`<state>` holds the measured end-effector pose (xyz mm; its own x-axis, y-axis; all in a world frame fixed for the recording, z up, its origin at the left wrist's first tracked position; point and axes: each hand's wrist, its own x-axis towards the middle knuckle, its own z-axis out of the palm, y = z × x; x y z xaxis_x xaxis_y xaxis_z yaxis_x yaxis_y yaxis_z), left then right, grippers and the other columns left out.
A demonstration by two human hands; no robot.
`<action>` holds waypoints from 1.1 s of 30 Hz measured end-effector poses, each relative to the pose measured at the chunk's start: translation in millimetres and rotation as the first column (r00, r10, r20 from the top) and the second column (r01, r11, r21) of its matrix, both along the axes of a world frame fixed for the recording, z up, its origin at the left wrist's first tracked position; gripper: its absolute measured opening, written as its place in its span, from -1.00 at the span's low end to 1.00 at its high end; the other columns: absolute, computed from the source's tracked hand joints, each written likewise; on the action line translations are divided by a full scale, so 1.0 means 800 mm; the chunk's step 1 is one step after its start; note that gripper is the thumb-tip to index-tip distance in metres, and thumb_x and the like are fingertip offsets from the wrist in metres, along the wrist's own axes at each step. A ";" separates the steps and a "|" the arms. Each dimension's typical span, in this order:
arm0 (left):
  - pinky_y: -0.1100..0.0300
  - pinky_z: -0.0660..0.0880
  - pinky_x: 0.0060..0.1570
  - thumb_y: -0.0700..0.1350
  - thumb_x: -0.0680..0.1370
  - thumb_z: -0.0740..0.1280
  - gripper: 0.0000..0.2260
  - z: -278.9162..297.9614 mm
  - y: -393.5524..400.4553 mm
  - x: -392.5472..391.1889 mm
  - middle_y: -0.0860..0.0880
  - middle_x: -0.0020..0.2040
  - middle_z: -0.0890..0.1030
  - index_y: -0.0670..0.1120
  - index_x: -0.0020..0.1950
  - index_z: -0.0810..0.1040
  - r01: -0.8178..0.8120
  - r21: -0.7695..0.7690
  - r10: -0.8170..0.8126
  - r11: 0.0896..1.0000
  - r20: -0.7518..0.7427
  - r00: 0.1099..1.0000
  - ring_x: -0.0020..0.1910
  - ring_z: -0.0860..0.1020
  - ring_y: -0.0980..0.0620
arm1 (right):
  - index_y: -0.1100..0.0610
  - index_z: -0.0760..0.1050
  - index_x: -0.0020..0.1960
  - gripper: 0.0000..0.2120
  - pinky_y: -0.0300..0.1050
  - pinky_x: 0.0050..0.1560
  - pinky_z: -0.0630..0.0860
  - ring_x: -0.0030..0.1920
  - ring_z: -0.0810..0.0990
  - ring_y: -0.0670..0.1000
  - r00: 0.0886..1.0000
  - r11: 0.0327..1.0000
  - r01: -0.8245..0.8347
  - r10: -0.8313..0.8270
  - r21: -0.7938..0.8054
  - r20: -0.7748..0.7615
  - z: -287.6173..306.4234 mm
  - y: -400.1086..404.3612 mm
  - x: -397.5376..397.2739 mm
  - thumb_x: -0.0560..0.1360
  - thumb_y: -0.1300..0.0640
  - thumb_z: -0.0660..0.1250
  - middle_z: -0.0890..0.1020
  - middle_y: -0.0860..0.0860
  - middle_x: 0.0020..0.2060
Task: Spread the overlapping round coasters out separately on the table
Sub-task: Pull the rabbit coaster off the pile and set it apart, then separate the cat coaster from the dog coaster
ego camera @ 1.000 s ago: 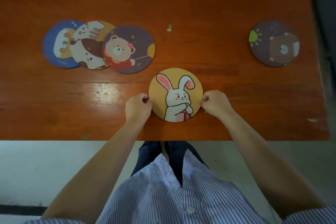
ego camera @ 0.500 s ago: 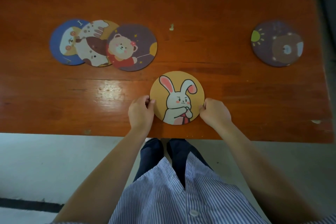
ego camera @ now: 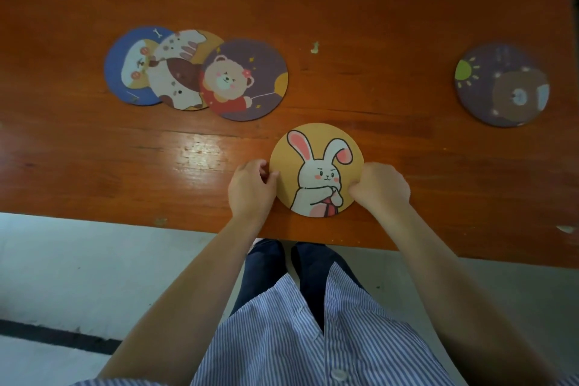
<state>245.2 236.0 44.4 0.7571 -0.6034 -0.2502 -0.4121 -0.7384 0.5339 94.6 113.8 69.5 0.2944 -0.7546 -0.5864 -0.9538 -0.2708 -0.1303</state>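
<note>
Hands: left (ego camera: 250, 189), right (ego camera: 380, 185) grip rabbit coaster (ego camera: 316, 166) | no legible text

Blue-and-white striped buttoned shirt (ego camera: 300, 335), dark navy trousers (ego camera: 266, 266), bare forearms.

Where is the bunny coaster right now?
The bunny coaster lies near the table's front edge, in the middle, held between the left hand and right hand, apart from the other coasters.
</note>
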 end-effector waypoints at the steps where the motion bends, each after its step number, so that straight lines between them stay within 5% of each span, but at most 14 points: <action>1: 0.16 0.40 -0.17 -0.08 0.50 0.33 -0.79 0.003 0.000 0.005 -0.13 -0.03 0.61 -0.15 0.07 0.56 -0.007 0.004 0.007 1.000 0.008 1.000 -0.06 0.53 -0.08 | 0.16 0.45 -0.22 -0.83 -0.11 -0.27 0.45 -0.38 0.42 0.00 0.999 0.998 -0.029 0.032 -0.061 0.044 0.005 0.000 0.010 0.51 0.11 0.25 0.41 -0.02 -0.43; 4: 0.14 0.44 -0.16 -0.10 0.52 0.28 -0.80 0.011 0.003 0.031 -0.17 0.01 0.61 -0.17 0.05 0.58 -0.035 0.007 0.035 0.999 0.059 0.998 -0.05 0.54 -0.12 | 0.21 0.48 -0.01 -0.80 -0.02 -0.06 0.46 -0.22 0.50 0.07 0.974 0.977 -0.083 0.121 -0.196 0.193 0.013 0.000 0.054 0.54 0.07 0.24 0.53 0.06 -0.26; 9: 0.12 0.43 -0.14 -0.11 0.55 0.24 -0.76 0.019 0.023 0.108 -0.19 0.09 0.58 -0.18 0.14 0.53 -0.107 0.058 0.100 0.993 0.112 0.989 -0.01 0.55 -0.14 | 0.22 0.46 0.13 -0.69 0.12 0.07 0.49 0.09 0.53 0.20 0.925 0.978 -0.101 0.160 -0.182 0.345 0.010 -0.007 0.149 0.55 0.00 0.22 0.59 0.17 0.06; 13: 0.06 0.45 -0.09 -0.13 0.54 0.24 -0.78 0.018 0.035 0.177 -0.20 0.09 0.56 -0.18 0.11 0.55 -0.089 0.092 0.076 0.992 0.136 0.988 0.03 0.52 -0.17 | 0.20 0.29 0.34 -0.50 0.16 0.22 0.38 0.30 0.35 0.22 0.954 0.980 -0.015 0.073 -0.199 0.290 -0.001 -0.018 0.228 0.53 -0.07 0.23 0.42 0.19 0.28; 17: 0.04 0.45 -0.18 -0.16 0.52 0.24 -0.84 0.017 0.030 0.247 -0.20 -0.01 0.57 -0.19 -0.01 0.57 0.022 0.099 -0.035 0.995 0.129 0.991 -0.02 0.52 -0.22 | 0.18 0.16 0.42 -0.38 0.19 0.33 0.25 0.41 0.18 0.23 0.966 0.959 0.228 -0.202 -0.167 0.160 -0.007 -0.035 0.281 0.51 -0.13 0.25 0.22 0.20 0.43; 20: 0.03 0.46 -0.19 -0.18 0.52 0.24 -0.86 0.015 0.029 0.293 -0.21 -0.02 0.56 -0.20 -0.03 0.56 0.130 0.068 -0.137 0.989 0.104 0.985 -0.02 0.52 -0.21 | 0.17 0.26 0.38 -0.48 0.22 0.36 0.20 0.43 0.12 0.22 0.964 0.937 0.250 -0.216 -0.245 0.157 -0.007 -0.030 0.306 0.52 -0.05 0.25 0.22 0.18 0.43; 26: 0.00 0.49 -0.12 -0.16 0.55 0.24 -0.79 0.012 0.023 0.371 -0.22 0.06 0.55 -0.20 0.11 0.55 0.233 0.042 -0.237 0.971 0.114 0.965 0.05 0.50 -0.23 | 0.16 0.43 0.25 -0.66 0.18 0.30 0.28 0.33 0.29 0.22 0.976 0.955 -0.069 0.124 -0.287 0.180 -0.005 0.008 0.385 0.54 0.03 0.23 0.44 0.15 0.29; 33: 0.12 0.33 -0.39 -0.11 0.52 0.26 -0.79 0.021 -0.048 0.384 -0.11 -0.23 0.55 -0.24 0.05 0.46 0.281 0.007 -0.279 0.960 -0.104 0.955 -0.29 0.45 -0.05 | 0.15 0.45 0.24 -0.70 0.29 0.31 0.26 0.33 0.27 0.23 0.971 0.966 -0.088 0.137 -0.243 0.196 -0.004 -0.018 0.424 0.52 0.21 0.19 0.38 0.16 0.30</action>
